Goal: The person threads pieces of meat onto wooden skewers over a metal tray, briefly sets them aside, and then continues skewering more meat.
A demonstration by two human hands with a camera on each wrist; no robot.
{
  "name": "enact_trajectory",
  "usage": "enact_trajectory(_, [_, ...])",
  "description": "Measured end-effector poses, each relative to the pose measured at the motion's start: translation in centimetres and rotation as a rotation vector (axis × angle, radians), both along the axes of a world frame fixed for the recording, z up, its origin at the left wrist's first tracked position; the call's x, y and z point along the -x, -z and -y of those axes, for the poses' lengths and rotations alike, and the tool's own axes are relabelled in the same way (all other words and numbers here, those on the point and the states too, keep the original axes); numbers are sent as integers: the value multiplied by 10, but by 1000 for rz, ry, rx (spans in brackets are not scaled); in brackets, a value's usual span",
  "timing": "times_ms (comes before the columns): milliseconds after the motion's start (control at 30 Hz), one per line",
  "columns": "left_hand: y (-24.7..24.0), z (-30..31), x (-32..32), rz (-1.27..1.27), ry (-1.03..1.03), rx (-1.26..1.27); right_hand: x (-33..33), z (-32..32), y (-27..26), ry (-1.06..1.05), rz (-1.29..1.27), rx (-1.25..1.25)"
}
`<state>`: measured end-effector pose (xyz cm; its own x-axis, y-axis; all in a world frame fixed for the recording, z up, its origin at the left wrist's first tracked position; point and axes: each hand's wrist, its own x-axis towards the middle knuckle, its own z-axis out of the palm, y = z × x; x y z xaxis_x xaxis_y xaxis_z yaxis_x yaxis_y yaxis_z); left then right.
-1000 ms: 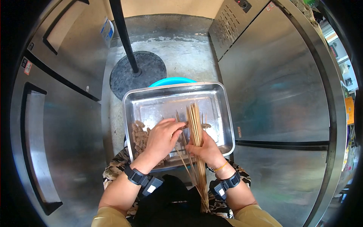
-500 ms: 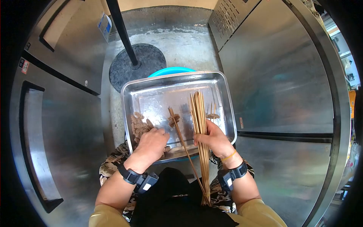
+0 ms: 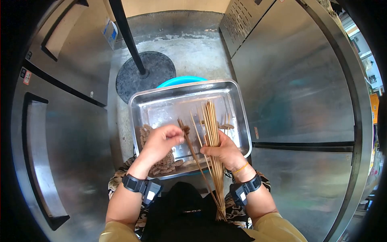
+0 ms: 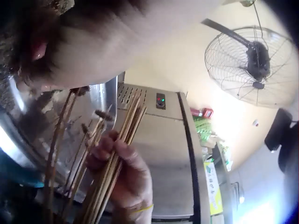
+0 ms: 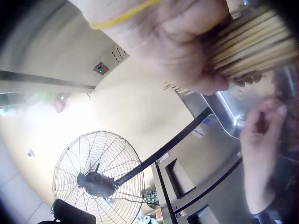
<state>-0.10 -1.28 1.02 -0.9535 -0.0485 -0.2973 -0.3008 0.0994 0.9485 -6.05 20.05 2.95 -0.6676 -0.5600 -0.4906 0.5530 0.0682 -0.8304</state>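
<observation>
In the head view my right hand (image 3: 225,152) grips a thick bundle of thin wooden sticks (image 3: 212,121), thumb across it. A few sticks stand apart on its left, and brown meat-like pieces (image 3: 186,129) are threaded on some near their tips. More threaded pieces (image 3: 226,126) lie to the right of the bundle. My left hand (image 3: 158,144), fingers bent, hovers just left of the left threaded pieces; whether it pinches a piece cannot be told. Below it, a heap of brown pieces (image 3: 164,165) lies in the metal tray (image 3: 181,85). The right wrist view shows my left hand (image 5: 261,140) beside the sticks.
Under the tray's far edge shows a blue basin (image 3: 183,80). Beyond stands a round black base (image 3: 155,70) with a pole. Steel cabinets (image 3: 76,141) flank the left, others (image 3: 294,88) the right. A wire fan (image 4: 257,60) appears in the left wrist view.
My left hand has moved up from the brown heap to the threaded pieces, which it had let go of earlier. My right hand still grips the bundle, and some sticks have spread to its left.
</observation>
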Motion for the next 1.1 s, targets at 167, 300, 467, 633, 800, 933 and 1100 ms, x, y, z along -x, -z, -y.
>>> enact_trajectory(167, [3,9,23,57,-338,-527,-3,10,-5,-126,31,17])
enact_trajectory(300, [12,6,29,-26,-431,-556,-6,18,-10,-147,26,10])
enact_trajectory(467, [12,2,31,-79,-425,-530,-7,19,-11,-133,21,7])
enact_trajectory(633, [9,1,30,-108,-445,-511,-6,17,-10,-136,2,-11])
enact_trajectory(800, [6,1,30,-161,-444,-484,-6,18,-11,-143,-34,-29])
enact_trajectory(933, [3,2,30,-176,-429,-388,-6,18,-12,-148,-15,-12])
enact_trajectory(1100, [1,2,29,-257,-376,-115,-5,19,-17,-151,-53,-27])
